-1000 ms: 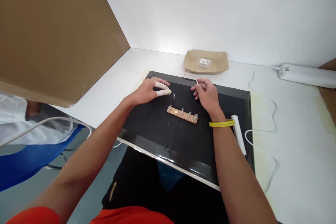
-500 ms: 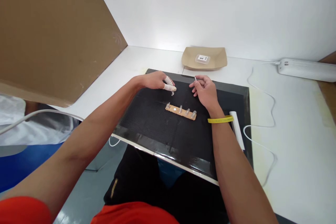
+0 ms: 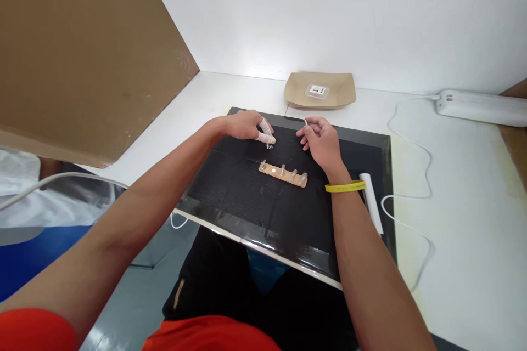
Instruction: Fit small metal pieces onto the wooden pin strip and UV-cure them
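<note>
My left hand (image 3: 253, 127) has white coverings on its thumb and finger. Its fingertips are pinched on a small shiny piece (image 3: 269, 147), which looks like a ring but is too small to name surely. My right hand (image 3: 321, 140) has a short thin white stick (image 3: 306, 122) between thumb and fingers. Below both hands, a tan strip (image 3: 289, 176) with several clear upright pegs lies on the black mat (image 3: 239, 186). Something small and shiny (image 3: 264, 166) sits at the strip's left end, by a peg; beside it is a white round spot (image 3: 274, 170).
At the back stands a cardboard tray (image 3: 346, 93) with a clear labelled box (image 3: 317, 91) in it. A white bar (image 3: 373, 205) lies right of my forearm. Further right are a white cable (image 3: 428, 164) and a power strip (image 3: 481, 107). A brown board (image 3: 94, 55) rises at left.
The small shiny piece in my left fingertips has tilted slightly and risen a little. My right hand stays practically still with the white stick.
</note>
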Tool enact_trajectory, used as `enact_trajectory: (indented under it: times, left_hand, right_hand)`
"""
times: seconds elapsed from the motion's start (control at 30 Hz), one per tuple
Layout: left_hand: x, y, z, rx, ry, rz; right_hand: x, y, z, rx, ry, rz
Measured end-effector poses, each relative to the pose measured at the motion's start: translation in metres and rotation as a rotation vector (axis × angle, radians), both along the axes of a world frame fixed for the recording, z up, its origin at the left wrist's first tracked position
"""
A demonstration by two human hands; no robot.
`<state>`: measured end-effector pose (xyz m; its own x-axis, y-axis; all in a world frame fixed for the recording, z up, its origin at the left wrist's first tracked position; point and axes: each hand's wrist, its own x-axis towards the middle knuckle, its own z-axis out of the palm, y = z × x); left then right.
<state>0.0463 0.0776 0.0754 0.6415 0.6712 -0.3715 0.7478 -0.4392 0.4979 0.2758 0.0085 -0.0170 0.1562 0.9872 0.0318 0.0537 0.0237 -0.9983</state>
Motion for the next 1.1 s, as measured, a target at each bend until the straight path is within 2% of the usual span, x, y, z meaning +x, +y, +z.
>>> enact_trajectory:
  times: [0.17, 0.47, 0.67, 0.83, 1.1]
  left_hand:
    - [-0.004, -0.002, -0.002, 0.014, -0.130, -0.028]
    - [-0.007, -0.008, -0.007, 0.044, -0.161, 0.008]
    - [-0.010, -0.011, -0.004, 0.014, -0.188, 0.069]
    - [-0.009, -0.017, -0.002, -0.014, -0.274, 0.070]
    - [-0.005, -0.018, -0.008, -0.025, -0.234, 0.060]
  right_hand:
    - [0.000, 0.001, -0.001, 0.002, 0.002, 0.002]
    - [0.001, -0.001, 0.000, 0.008, -0.010, 0.011]
    - [0.001, -0.001, 0.000, 0.004, -0.014, 0.014]
    - [0.001, 0.000, -0.001, 0.003, -0.019, 0.016]
    - [0.001, 0.000, -0.001, 0.000, -0.023, 0.019]
